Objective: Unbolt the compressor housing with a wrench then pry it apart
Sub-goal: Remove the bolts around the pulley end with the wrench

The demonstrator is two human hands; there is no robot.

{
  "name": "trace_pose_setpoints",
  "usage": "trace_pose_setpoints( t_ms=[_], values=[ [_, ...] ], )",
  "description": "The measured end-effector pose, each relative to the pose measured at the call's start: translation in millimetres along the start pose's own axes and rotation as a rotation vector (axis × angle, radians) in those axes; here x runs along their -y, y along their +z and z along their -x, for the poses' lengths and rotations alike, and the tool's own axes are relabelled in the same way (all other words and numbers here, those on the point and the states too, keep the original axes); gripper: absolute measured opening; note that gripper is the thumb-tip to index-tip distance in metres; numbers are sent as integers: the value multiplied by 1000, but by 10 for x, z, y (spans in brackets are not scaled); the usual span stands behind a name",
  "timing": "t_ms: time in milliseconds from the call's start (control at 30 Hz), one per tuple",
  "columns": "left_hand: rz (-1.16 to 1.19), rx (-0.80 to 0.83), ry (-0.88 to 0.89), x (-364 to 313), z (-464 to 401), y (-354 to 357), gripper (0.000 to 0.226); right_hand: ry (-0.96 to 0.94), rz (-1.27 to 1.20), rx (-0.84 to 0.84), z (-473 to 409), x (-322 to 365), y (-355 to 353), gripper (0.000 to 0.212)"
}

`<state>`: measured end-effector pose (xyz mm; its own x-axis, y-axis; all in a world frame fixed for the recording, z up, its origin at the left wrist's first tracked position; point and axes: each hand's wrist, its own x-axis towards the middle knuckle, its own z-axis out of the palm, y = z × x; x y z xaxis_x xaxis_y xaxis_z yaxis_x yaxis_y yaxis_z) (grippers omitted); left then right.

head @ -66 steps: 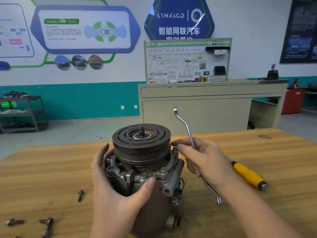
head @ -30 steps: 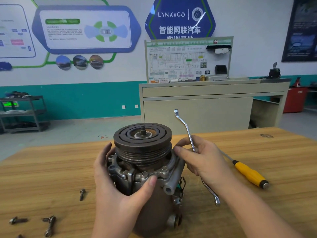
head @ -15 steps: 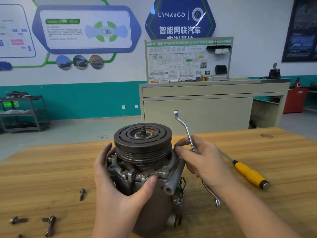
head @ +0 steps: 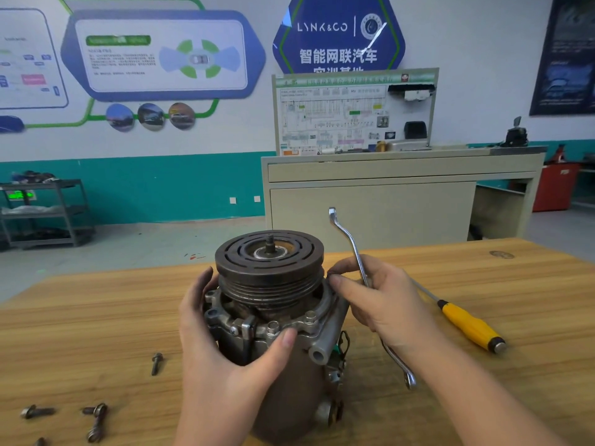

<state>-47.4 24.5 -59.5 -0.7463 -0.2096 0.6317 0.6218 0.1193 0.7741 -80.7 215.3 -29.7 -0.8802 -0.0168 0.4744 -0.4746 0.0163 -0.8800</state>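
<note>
The compressor (head: 283, 320) stands upright on the wooden table (head: 80, 323), its dark grooved pulley (head: 269, 262) on top and a flange with bolt heads below it. My left hand (head: 225, 355) grips the housing from the left, thumb across the front flange. My right hand (head: 383, 300) holds a bent steel wrench (head: 349, 243) in its palm, the shaft sticking up and down out of the fist. Its thumb and forefinger pinch something small at the flange's right edge, just under the pulley; what they pinch is hidden.
Several loose bolts (head: 156, 363) lie on the table at the left and front left. A yellow-handled screwdriver (head: 470, 326) lies to the right of my right hand. A beige cabinet (head: 386, 201) stands behind the table.
My right hand has moved a little left, bringing its fingertips against the flange's right edge below the pulley. The left hand and the compressor have stayed put.
</note>
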Motion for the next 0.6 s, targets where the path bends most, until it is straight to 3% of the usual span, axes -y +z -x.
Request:
trace_pose_setpoints(
  t_ms=[100,233,333,467,567,600],
  values=[
    [-5,0,-1,0,-1,0,100,-1,-37,0,3,3,-15,15],
    [-11,-6,8,-1,0,-3,100,3,21,-18,0,25,6,6],
    [-22,-5,9,-6,1,-4,98,5,-51,-25,11,11,-9,18],
    [-25,-6,13,-2,1,-5,99,-10,35,-20,16,41,21,2],
    [-33,3,5,-4,3,-6,99,3,-33,-21,18,20,3,22],
    [-34,6,6,-6,1,-5,98,-6,-26,-23,22,34,5,18]
  ],
)
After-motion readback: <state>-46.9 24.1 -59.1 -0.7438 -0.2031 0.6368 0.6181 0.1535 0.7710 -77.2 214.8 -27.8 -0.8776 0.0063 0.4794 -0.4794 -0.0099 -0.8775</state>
